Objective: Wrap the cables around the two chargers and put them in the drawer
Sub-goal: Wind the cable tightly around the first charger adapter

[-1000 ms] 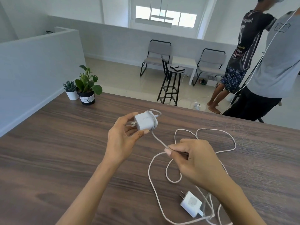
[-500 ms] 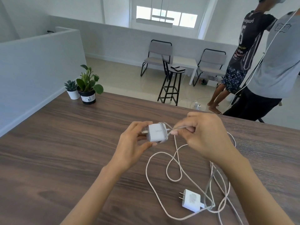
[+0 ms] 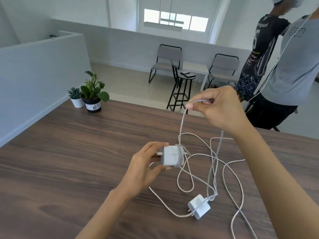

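Observation:
My left hand [image 3: 145, 169] grips a white charger [image 3: 170, 155] between thumb and fingers just above the brown wooden table [image 3: 69, 161]. A couple of turns of white cable wind round its right end. My right hand [image 3: 219, 107] pinches that cable [image 3: 181, 125] high above the charger, so a stretch of it runs taut down to the block. A second white charger [image 3: 199, 206] lies on the table near the front right, prongs pointing left, with loose white cable loops [image 3: 229, 169] tangled around it. No drawer is in view.
Two potted plants [image 3: 93, 94] stand at the table's far left corner beside a grey partition wall. Beyond the far edge are a black stool [image 3: 183, 90], two chairs and two standing persons [image 3: 283, 66] at the right.
My right hand has risen from beside the charger to well above it, pulling the cable up and taut. My left hand has lowered the charger slightly. The loose loops on the table have shifted.

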{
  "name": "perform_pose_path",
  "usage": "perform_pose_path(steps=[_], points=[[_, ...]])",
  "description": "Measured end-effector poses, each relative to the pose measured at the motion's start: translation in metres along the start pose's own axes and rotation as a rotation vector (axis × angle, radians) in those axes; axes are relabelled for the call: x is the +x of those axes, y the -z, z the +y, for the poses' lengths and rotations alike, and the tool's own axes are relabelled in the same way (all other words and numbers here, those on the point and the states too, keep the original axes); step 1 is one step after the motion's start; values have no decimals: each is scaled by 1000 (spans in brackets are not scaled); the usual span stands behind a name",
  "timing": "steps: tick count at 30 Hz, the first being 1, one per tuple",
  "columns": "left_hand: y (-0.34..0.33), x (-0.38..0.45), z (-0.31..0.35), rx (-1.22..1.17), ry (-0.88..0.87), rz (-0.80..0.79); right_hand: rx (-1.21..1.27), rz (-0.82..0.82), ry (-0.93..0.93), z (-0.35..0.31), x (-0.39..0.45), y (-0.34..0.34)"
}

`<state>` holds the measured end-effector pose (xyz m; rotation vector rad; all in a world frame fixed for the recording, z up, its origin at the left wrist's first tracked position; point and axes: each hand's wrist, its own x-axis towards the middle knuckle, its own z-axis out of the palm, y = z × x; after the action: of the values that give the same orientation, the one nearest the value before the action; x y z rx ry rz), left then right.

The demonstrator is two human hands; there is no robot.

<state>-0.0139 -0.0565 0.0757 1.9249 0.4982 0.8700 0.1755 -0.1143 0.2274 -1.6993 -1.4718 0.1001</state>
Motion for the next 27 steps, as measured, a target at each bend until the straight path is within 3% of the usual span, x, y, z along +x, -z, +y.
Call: perform_pose_path(steps=[8, 18, 22, 27], points=[[-4, -9, 32, -160, -33, -4, 299, 17, -205, 48, 14, -27], [10, -10, 43, -414, 63, 22, 623, 51, -506, 99, -25, -63], [23, 2, 50, -467, 51, 92, 599, 101, -551, 110, -43, -73], [36, 23, 48, -413, 60, 146, 394, 117, -437, 112, -68, -90]])
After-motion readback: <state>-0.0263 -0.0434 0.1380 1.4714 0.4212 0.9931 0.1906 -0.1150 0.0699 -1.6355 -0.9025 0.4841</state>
